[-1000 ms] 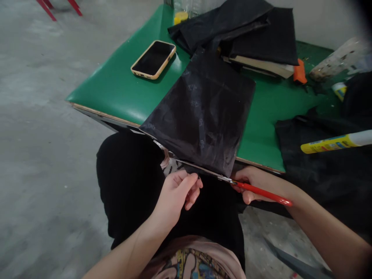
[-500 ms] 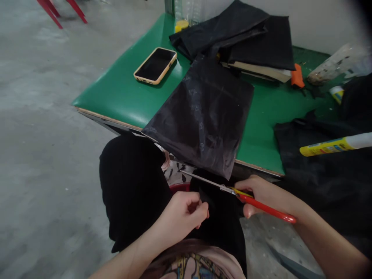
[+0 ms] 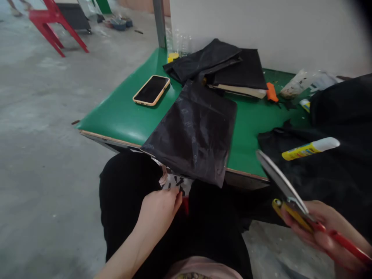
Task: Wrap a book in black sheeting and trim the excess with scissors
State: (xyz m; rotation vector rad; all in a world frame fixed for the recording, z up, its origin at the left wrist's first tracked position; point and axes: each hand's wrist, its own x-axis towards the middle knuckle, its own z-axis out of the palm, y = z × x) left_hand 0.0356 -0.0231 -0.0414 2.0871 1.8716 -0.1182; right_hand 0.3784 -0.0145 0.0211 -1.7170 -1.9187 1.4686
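Observation:
My left hand (image 3: 161, 205) is held low between my knees with its fingers pressed together, and I cannot make out what, if anything, they hold. Just beyond its fingertips are black scraps on a white surface (image 3: 181, 182), next to something red (image 3: 186, 205). Off to the right, my right hand (image 3: 322, 228) grips scissors (image 3: 290, 190) with red and yellow on the handles. Their blades look closed and point up and away. A flat black-wrapped packet (image 3: 197, 135) lies at the table's front, one corner overhanging the edge.
The green table (image 3: 116, 120) bears a phone (image 3: 151, 90), black-covered books (image 3: 238, 73) and an orange tool (image 3: 272, 92). A glue stick (image 3: 309, 149) rests on black sheeting (image 3: 334, 174) at the right. A red chair (image 3: 49, 23) stands behind on the floor.
My right hand has swung the scissors rightward, away from my lap, and their blades have turned upward. My left hand has moved forward and left, over the scraps. The view has tilted up.

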